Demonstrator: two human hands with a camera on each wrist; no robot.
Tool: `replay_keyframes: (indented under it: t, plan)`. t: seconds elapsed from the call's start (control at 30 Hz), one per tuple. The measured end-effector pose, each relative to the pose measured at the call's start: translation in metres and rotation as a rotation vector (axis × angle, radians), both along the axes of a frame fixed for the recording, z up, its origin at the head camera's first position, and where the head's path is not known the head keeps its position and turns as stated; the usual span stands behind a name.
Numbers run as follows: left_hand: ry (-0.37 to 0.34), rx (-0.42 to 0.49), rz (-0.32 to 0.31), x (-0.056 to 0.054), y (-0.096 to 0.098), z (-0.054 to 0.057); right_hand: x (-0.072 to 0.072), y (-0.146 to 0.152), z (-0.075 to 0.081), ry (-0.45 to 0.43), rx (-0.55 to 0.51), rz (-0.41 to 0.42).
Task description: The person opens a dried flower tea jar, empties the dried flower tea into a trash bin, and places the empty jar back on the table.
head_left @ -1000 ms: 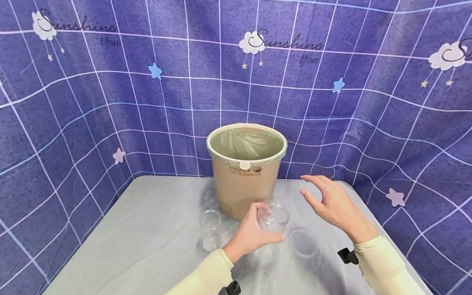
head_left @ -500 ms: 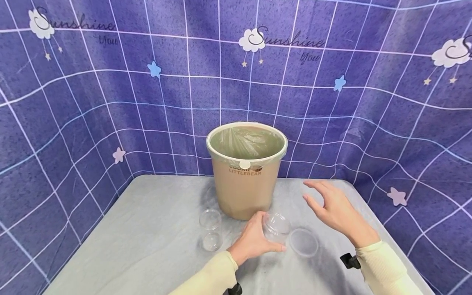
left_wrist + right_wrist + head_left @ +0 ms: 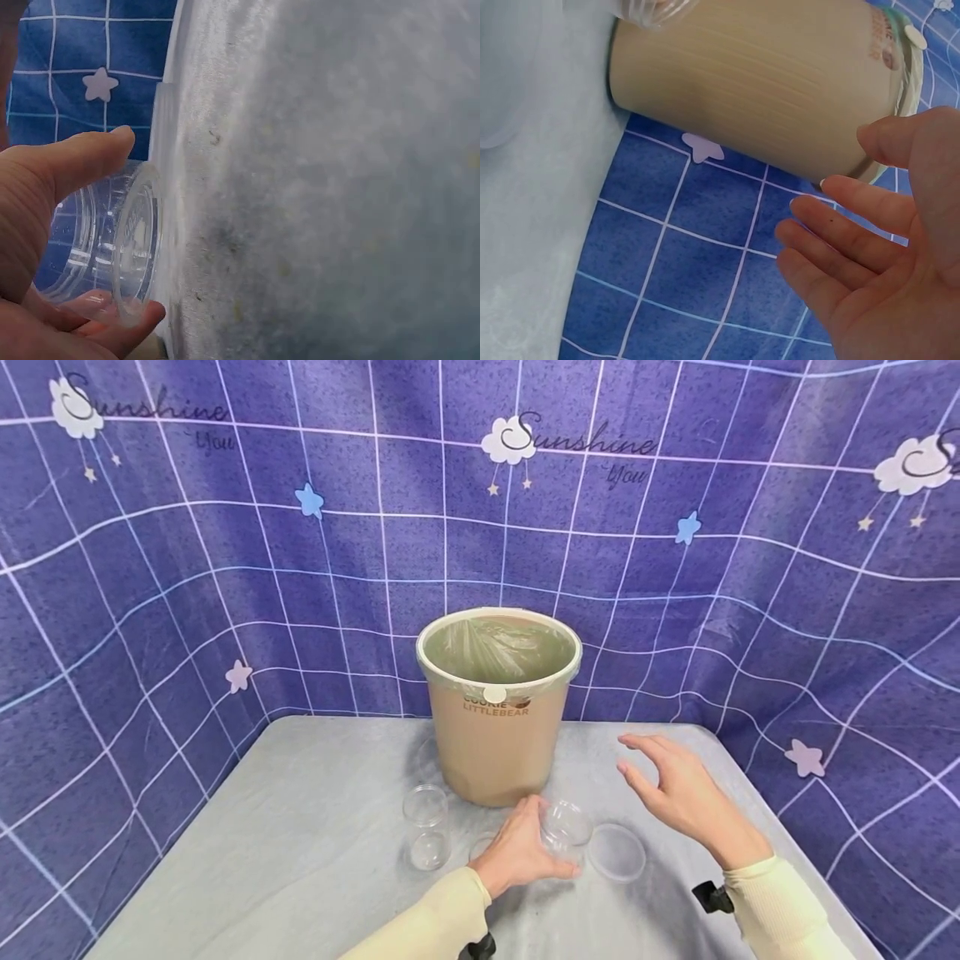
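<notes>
My left hand [image 3: 521,852] grips a clear round plastic container [image 3: 566,827] low over the table, just in front of the bin. In the left wrist view, the thumb lies along one side of the container and the fingers wrap the other; its rimmed end is at or very near the tabletop. To its right lies a flat, round, clear lid [image 3: 617,853]. My right hand [image 3: 678,793] hovers over the table's right side, fingers relaxed and thumb apart, holding nothing. Another clear round piece [image 3: 482,843] shows partly behind the left hand.
A tan bin [image 3: 495,735] with a green liner [image 3: 498,652] stands at the back middle of the grey table [image 3: 315,843]. Clear plastic containerware [image 3: 427,827] stands left of my left hand. A blue gridded curtain [image 3: 337,610] surrounds the table.
My left hand has come down toward the table with the container, tilting it and moving slightly right. The right hand has dropped a little, with its fingers still loose.
</notes>
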State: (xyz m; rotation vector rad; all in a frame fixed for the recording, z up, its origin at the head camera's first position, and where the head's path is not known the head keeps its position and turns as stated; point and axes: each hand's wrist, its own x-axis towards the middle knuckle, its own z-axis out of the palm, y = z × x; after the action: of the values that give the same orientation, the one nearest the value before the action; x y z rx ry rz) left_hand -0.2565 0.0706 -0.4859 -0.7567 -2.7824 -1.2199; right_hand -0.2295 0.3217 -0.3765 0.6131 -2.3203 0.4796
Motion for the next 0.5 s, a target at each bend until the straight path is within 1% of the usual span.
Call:
replay_keyframes:
  t: [0.17,0.33,0.5]
  plan:
    - [0.011,0.016,-0.01,-0.0004,0.0019,-0.0044,0.0018,0.0018,-0.0024,-0.014,-0.01,-0.013]
    - [-0.008,0.028,0.011,0.0,0.0041,-0.0071,0.0023,0.003,-0.0043,-0.019,-0.015,-0.014]
    - [-0.011,0.007,0.039,0.002,0.0047,-0.0074,0.0023,0.0048,-0.0072,-0.02,-0.021,-0.009]
